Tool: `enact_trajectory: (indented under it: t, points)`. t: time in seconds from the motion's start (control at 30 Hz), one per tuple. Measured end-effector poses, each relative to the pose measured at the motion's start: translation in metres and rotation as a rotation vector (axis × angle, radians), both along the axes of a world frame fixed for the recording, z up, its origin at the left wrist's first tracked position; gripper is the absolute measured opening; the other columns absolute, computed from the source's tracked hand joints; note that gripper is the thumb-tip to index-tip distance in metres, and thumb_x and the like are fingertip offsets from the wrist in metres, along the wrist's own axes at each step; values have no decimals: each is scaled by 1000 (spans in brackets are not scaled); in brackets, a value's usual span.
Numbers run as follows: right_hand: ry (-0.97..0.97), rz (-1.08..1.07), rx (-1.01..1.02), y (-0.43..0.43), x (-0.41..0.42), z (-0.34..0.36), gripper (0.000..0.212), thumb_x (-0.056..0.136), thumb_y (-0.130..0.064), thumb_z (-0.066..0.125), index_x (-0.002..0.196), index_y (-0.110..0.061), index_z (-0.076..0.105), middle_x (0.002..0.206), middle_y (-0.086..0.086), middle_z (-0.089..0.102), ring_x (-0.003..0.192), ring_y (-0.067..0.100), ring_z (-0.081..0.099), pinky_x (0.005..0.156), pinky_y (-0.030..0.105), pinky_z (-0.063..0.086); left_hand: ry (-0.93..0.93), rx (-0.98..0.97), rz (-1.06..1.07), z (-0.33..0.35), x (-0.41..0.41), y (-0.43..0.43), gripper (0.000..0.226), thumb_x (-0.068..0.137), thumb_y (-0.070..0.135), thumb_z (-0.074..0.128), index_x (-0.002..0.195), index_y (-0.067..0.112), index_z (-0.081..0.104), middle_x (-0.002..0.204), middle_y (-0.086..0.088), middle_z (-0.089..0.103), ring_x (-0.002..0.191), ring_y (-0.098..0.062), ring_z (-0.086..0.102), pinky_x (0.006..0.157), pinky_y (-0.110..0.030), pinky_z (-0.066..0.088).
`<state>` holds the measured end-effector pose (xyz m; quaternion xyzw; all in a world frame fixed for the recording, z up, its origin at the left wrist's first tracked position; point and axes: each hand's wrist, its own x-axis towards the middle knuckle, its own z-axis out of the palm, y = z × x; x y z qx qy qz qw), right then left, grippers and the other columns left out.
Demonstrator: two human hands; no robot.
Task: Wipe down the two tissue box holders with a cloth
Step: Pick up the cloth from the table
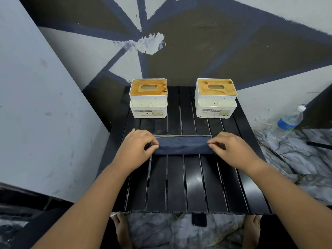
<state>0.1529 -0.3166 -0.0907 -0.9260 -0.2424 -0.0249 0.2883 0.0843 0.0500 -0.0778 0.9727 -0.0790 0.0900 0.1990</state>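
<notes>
Two white tissue box holders with stained wooden lids stand side by side at the far end of a black slatted table (192,184): the left holder (148,98) and the right holder (216,97). A dark blue cloth (182,144), folded into a long strip, lies flat on the table in front of them. My left hand (137,149) pinches the cloth's left end and my right hand (231,150) pinches its right end. Both hands are well short of the holders.
A plastic water bottle (289,121) with a blue label stands on the marble floor to the right of the table. A painted wall rises behind the holders and a grey panel (36,105) stands at the left. A dark phone (199,220) lies on the floor under the table's near edge.
</notes>
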Motion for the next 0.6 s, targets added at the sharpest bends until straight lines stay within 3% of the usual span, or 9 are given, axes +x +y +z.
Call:
enact_trajectory:
  t: [0.23, 0.6]
  points:
    - [41, -126, 67, 15, 31, -4, 10, 100, -26, 75, 102, -32, 82, 92, -15, 68, 87, 6, 63, 84, 36, 55, -68, 18, 68, -6, 34, 0, 5, 97, 32, 77, 94, 35, 74, 98, 17, 67, 97, -12, 60, 113, -53, 45]
    - [53, -219, 42, 24, 43, -22, 14, 97, -32, 78, 110, -26, 81, 94, -9, 61, 88, 13, 59, 83, 33, 51, -129, 117, 145, -25, 47, 0, 7, 94, 31, 81, 93, 27, 76, 94, 8, 68, 89, -21, 63, 92, -42, 51]
